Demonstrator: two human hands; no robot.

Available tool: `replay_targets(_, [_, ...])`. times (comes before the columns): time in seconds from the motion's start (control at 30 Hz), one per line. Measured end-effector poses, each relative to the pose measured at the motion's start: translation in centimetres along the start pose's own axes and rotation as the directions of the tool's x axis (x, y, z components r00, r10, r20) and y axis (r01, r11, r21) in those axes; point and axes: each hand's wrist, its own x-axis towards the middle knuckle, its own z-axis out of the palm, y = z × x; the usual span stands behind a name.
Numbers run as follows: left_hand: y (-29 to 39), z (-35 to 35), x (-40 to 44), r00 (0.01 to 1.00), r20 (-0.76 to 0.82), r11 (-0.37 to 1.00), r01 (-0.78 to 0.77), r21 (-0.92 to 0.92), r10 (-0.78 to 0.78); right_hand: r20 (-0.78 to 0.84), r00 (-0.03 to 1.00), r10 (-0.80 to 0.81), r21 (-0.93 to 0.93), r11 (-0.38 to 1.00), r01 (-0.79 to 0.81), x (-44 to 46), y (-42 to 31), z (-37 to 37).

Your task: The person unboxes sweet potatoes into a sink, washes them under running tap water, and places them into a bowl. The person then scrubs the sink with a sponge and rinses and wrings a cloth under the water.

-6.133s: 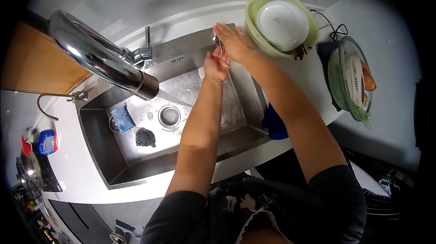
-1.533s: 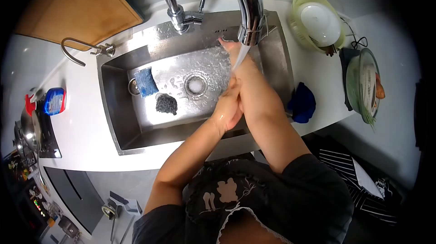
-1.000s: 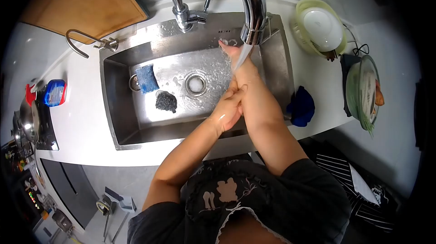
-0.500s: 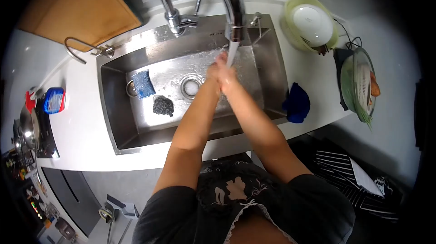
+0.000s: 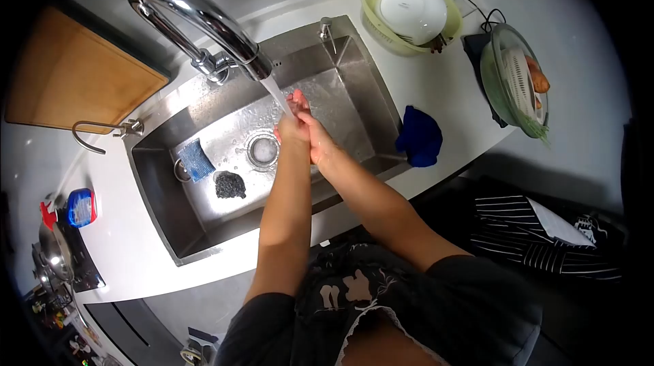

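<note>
Running water from the chrome faucet (image 5: 255, 65) falls onto my hands over the steel sink (image 5: 368, 103). My left hand (image 5: 293, 125) is under the stream, its wet fingertips pointing away from me and loosely parted, with no object in it. Pressed against its right side is my right hand (image 5: 317, 135), its thumb over the left hand and fingers wrapped round underneath. Left of the drain (image 5: 263, 150), a blue scrubbing sponge (image 5: 196, 161) and a dark mesh scourer (image 5: 229, 185) lie on the sink floor.
A blue cloth (image 5: 419, 137) hangs at the sink's right edge. Behind it stand a green basket (image 5: 370, 8) with a white bowl (image 5: 412, 10) and a glass bowl (image 5: 490, 66) with vegetables. At left are a small tap (image 5: 85, 142), a cutting board (image 5: 82, 73) and a spray bottle (image 5: 81, 208).
The view has turned, so the sink sits tilted and further left. My hands stay together under the water; earlier my left hand held my right forearm. The sponge and scourer remain in the sink.
</note>
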Motion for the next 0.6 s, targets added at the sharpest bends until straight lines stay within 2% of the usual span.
replay_targets(0.03, [0.6,0.6,-1.6,0.999,0.047,0.995,0.025,-0.101,-0.021,0.092,0.996,0.013,0.103,0.994,-0.022,0.6,0.0,-0.5])
replay_targets(0.07, [1.2,1.4,-3.0,0.998,0.058,0.99,0.027,-0.141,-0.019,0.077,0.992,-0.103,0.115,0.989,0.094,-1.2,-0.1,1.8])
replay_targets(0.17, [2.0,0.8,-4.5,0.997,0.002,0.98,0.072,-0.186,-0.073,-0.018,0.999,-0.042,-0.015,0.999,0.042,1.8,0.0,0.1])
replay_targets(0.2, [2.3,-0.9,-3.5,0.994,0.08,0.977,0.094,-0.192,-0.08,-0.047,0.999,-0.021,-0.056,0.998,0.019,3.3,0.2,-0.6])
replay_targets(0.27, [3.0,-0.7,-4.1,0.992,0.104,0.994,0.061,0.093,-0.071,-0.107,0.994,0.015,-0.143,0.989,-0.03,4.7,0.5,-0.5])
replay_targets(0.3, [3.4,-0.7,-4.5,0.991,0.112,0.971,0.042,0.233,-0.07,-0.164,0.985,0.048,-0.28,0.955,-0.093,4.9,0.6,-0.8])
replay_targets(0.33, [3.1,-1.6,-4.3,0.98,0.193,0.843,-0.136,0.521,0.039,-0.215,0.974,0.068,-0.411,0.899,-0.153,4.6,0.0,-0.2])
replay_targets(0.37, [2.9,-2.6,-3.9,0.951,0.272,0.551,-0.308,0.776,0.15,-0.27,0.96,0.075,-0.531,0.82,-0.213,4.5,-0.3,0.3])
replay_targets(0.4, [2.6,-3.5,-3.6,0.904,0.344,0.22,-0.401,0.889,0.255,-0.184,0.983,0.017,-0.529,0.841,-0.114,7.3,1.0,-1.9])
replay_targets(0.43, [2.3,-2.3,-4.5,0.846,0.46,0.08,-0.496,0.865,0.271,-0.143,0.983,-0.117,-0.685,0.729,-0.013,9.6,1.9,-3.7])
replay_targets(0.5, [3.1,-1.5,-5.5,0.86,0.454,0.023,-0.472,0.881,0.234,0.008,0.936,-0.352,-0.907,0.391,0.155,13.6,2.9,-6.5])
replay_targets(0.53, [3.5,-1.0,-5.7,0.888,0.414,0.069,-0.435,0.898,0.2,0.122,0.883,-0.454,-0.985,0.053,0.163,13.3,3.1,-6.1])
replay_targets(0.57, [3.9,-0.5,-5.9,0.913,0.373,0.113,-0.393,0.912,0.166,0.232,0.807,-0.543,-0.955,-0.283,0.084,13.2,3.3,-5.7])
replay_targets(0.6, [4.2,0.3,-5.8,0.948,0.298,0.227,-0.316,0.921,0.11,0.392,0.728,-0.562,-0.736,-0.666,-0.118,10.4,3.6,-3.2])
